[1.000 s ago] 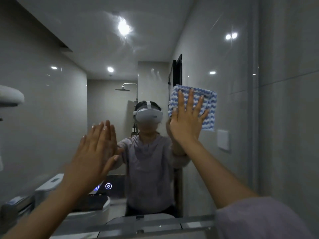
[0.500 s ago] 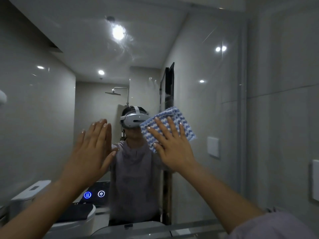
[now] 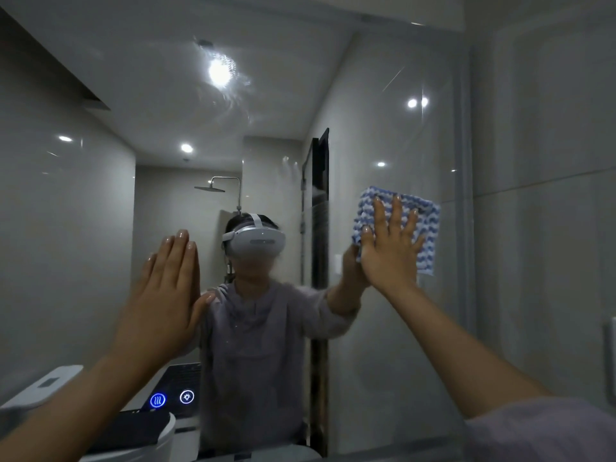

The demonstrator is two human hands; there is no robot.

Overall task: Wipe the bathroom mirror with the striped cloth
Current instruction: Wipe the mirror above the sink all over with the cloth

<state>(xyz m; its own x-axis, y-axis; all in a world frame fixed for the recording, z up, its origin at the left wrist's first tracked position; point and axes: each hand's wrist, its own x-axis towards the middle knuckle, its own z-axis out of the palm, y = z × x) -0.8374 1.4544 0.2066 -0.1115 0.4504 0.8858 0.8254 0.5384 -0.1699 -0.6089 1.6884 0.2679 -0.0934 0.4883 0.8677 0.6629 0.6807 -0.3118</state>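
since half a second ago the striped cloth [image 3: 398,228] has travelled right and up across the mirror [image 3: 393,135], away from the reflected headset [image 3: 255,241] and toward the glass's right edge, turning from a tilted diamond to nearly square. right hand [image 3: 391,248] lies flat on the cloth, fingers [image 3: 396,216] spread wide and pointing up, palm pressing the blue and white fabric against the glass; nothing is curled around it. the cloth's right and lower edges show past the hand. left hand [image 3: 166,295] sits flat at the left of the glass, fingers straight and close together, thumb [image 3: 203,301] out to the right, holding nothing, meeting its own reflection.

in the reflection a person in a pale purple top stands mid scene, with a shower head [image 3: 210,188] far behind and a dark door frame [image 3: 318,208] just left of the cloth. two lit round icons [image 3: 171,399], one blue and one white, glow low on the mirror. a white toilet [image 3: 100,438] shows at the near left. smears ring the reflected ceiling light [image 3: 218,71].
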